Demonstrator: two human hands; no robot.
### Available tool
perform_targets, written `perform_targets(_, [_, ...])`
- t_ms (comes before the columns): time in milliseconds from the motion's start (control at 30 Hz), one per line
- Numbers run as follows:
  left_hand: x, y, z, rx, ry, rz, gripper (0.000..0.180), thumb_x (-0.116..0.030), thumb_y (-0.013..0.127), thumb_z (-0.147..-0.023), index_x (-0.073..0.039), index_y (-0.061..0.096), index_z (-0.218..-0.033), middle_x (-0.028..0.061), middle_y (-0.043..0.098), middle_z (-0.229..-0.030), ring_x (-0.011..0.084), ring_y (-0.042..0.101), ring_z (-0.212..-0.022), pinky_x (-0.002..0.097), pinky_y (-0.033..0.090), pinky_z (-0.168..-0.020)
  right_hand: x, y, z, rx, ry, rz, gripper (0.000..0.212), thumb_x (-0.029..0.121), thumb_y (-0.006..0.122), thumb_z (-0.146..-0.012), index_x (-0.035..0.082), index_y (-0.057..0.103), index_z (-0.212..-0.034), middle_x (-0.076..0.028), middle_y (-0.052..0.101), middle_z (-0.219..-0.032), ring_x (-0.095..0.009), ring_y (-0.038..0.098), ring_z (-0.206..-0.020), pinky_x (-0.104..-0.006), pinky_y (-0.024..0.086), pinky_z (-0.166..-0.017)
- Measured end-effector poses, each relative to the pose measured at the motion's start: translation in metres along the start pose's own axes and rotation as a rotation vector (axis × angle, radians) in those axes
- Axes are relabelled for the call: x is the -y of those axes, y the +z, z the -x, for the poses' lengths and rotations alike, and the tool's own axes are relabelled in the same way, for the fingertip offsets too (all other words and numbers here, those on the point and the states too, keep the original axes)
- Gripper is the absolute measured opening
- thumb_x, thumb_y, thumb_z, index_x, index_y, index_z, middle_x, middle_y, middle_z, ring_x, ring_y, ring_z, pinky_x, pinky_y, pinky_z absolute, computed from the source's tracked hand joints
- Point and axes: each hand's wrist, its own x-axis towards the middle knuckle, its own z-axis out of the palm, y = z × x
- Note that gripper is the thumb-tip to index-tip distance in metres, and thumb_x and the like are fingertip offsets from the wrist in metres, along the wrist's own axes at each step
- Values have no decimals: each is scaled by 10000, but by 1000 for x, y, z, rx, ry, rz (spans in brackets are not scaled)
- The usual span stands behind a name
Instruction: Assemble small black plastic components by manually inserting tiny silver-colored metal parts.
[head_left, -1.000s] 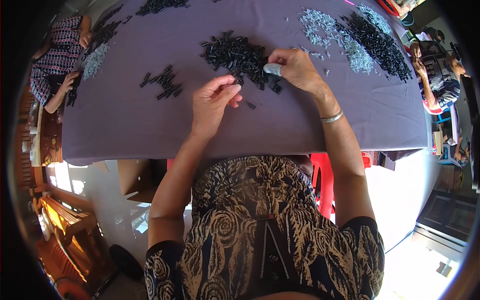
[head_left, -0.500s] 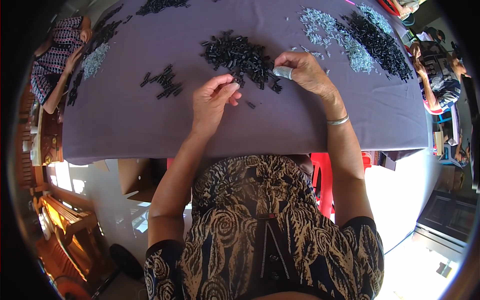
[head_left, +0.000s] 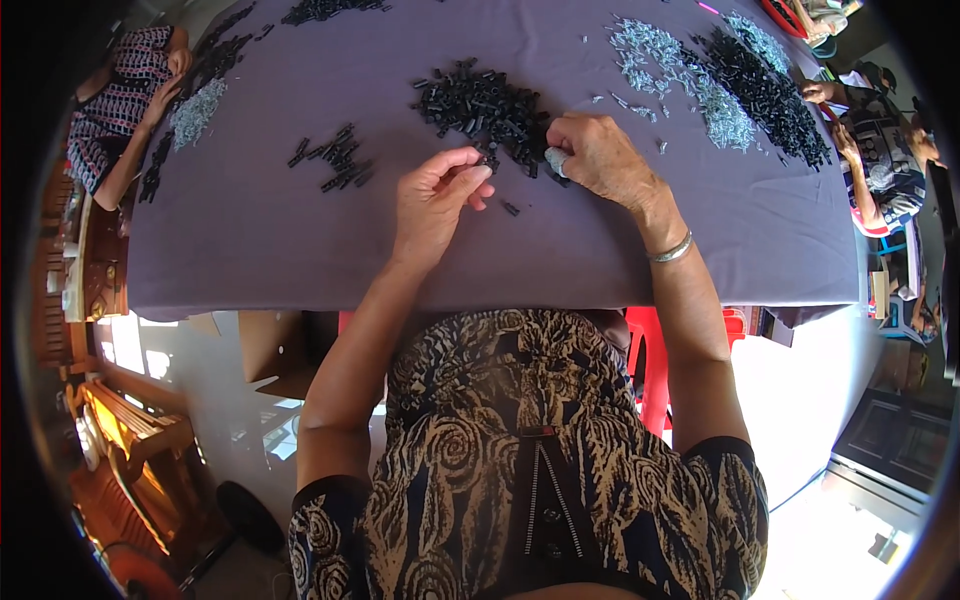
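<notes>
My left hand (head_left: 428,208) pinches a small black plastic piece (head_left: 487,160) between thumb and fingertips, just in front of a heap of black pieces (head_left: 475,100). At the heap's right edge, my right hand (head_left: 605,165) is closed with its fingers curled down and its back turned up. A silvery wrap (head_left: 556,160) covers its thumb, and whatever lies in its fingertips is hidden. One loose black piece (head_left: 511,208) rests on the cloth between my hands. Left of my left hand lies a smaller group of black pieces (head_left: 335,160).
A purple-grey cloth (head_left: 270,250) covers the table. Piles of small silvery pieces (head_left: 725,115) and black pieces (head_left: 765,100) lie at the far right. Another silvery pile (head_left: 197,115) is at the left. A person (head_left: 135,110) sits on the left side, another person (head_left: 885,150) on the right.
My right hand has rolled over and lowered at the heap's edge, its fingers more curled. My left hand keeps its pinch. The whole view has shifted slightly.
</notes>
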Motion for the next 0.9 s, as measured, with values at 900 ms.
perform_targets(900, [-4,15,10,54,-71,59,203,-46,631,-842,25,610,-1031,62,625,-870,118,604,-713,230,483,-588,37,9,2,58,65,-918,117,15,583,-845,50,660,-926,14,621,-785,-47,546,-658,-188,447,-520])
